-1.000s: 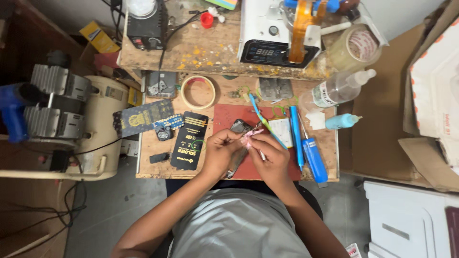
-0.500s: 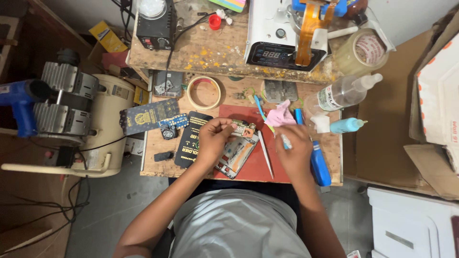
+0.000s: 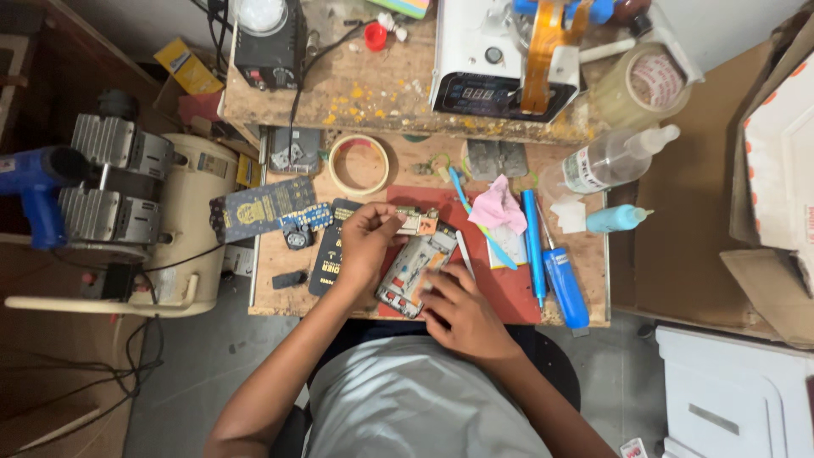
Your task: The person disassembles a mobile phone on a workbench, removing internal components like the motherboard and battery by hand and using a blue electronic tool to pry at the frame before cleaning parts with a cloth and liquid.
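Cluttered repair surface [image 3: 585, 263], red mat: opened phone frame [image 3: 413, 273] lies mid-mat, left hand [image 3: 366, 246] pinching a small circuit board [image 3: 418, 222] above it, right hand [image 3: 458, 309] pressing its lower edge—mid-disassembly, likely; next move needs fine fingertip control.

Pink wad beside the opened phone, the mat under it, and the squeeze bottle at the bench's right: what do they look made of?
Pink wad: soft cloth or tissue, matte, judging by its crumpled folds.
Red mat: probably rubber or silicone; flat, dull, no glare.
Squeeze bottle: translucent plastic, slightly glossy, with a white nozzle.
Opened phone, between left hand and right hand: a metal-looking frame with exposed parts; too small to confirm.
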